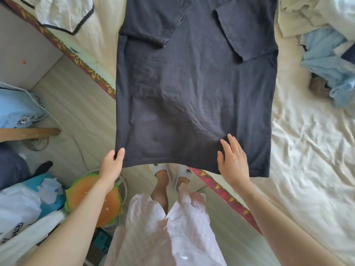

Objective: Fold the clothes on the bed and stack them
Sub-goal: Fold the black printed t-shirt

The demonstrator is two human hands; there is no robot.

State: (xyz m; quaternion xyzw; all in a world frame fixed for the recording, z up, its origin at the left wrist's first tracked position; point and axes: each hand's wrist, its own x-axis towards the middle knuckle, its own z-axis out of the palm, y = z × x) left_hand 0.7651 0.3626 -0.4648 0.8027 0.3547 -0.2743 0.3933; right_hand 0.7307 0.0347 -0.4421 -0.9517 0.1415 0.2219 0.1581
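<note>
A dark navy T-shirt lies spread across the corner of the bed, both sleeves folded inward over its back. Its bottom hem hangs past the bed's edge toward me. My left hand pinches the shirt's lower left corner, thumb on top and fingers underneath. My right hand lies flat with straight, spread fingers on the hem a little right of centre, holding nothing.
A white garment with dark trim lies at the bed's far left. Crumpled light blue and cream clothes pile up at the right. Beside the bed are bags, a burger-shaped cushion and my slippered feet.
</note>
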